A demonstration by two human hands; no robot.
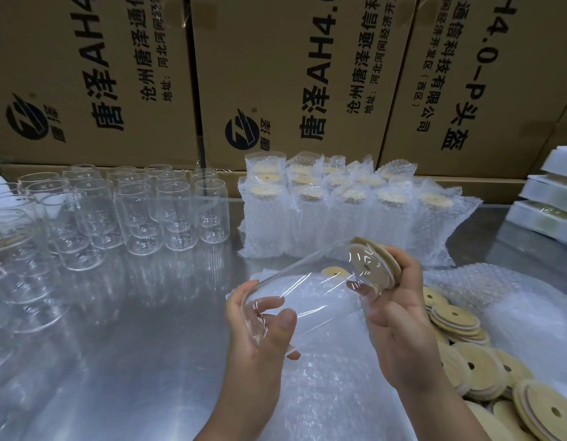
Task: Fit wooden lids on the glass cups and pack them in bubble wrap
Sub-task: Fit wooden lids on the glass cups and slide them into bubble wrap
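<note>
Sideways glass cup (307, 297) held above bubble wrap (323, 380), near centre.
Base gripped by left hand (259, 332); wooden lid (376, 265) clasped at the mouth by right hand (399, 316); spare lids (485, 367) near right.

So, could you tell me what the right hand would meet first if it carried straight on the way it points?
Probably the row of bubble-wrapped cups: the right hand, holding the lid on the glass cup, points toward them, though depth is unclear.

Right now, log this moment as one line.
left hand: holds clear glass cup by base | right hand: grips round wooden lid at cup mouth | cup: tilted, unwrapped, above clear bubble wrap sheet
</note>
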